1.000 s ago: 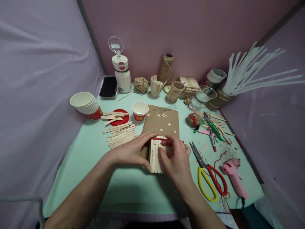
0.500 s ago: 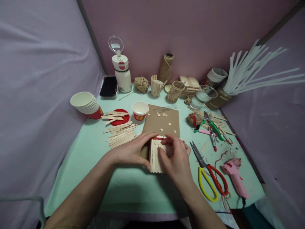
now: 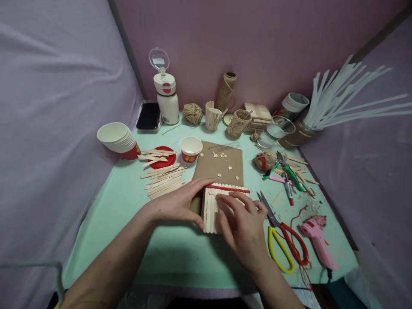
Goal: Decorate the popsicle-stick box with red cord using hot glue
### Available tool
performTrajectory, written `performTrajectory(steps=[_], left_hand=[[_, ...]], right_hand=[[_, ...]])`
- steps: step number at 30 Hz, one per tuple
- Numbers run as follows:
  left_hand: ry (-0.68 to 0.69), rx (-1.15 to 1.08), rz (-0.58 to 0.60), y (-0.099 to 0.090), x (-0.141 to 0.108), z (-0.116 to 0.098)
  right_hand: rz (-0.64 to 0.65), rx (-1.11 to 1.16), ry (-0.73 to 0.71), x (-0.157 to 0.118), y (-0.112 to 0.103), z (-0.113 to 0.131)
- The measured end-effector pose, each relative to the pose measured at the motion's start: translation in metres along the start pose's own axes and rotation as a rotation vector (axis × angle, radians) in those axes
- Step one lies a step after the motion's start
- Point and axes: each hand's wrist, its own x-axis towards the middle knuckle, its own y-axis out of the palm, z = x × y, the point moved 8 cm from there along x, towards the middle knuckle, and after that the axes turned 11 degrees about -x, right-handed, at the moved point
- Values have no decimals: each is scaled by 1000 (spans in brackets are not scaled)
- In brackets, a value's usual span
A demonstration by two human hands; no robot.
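Wooden stick panel (image 3: 210, 210) is being pressed flat: left hand (image 3: 175, 205) steadies its edge, right hand (image 3: 243, 223) open-palmed, apparently holding nothing; next, even pressure.

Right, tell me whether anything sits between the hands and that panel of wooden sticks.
Nothing visible does. The left hand rests against the stick panel's left edge, and the right hand lies flat on top, just below its red cord.

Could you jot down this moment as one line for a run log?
left hand: steadies stick panel edge | right hand: flat on panel, below red cord | near right hand: scissors, pink glue gun
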Motion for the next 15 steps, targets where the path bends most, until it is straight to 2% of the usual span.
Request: performTrajectory(steps=[15], left_hand=[[3, 4, 5, 1, -1, 2]], right_hand=[[37, 25, -11, 0, 3, 1]])
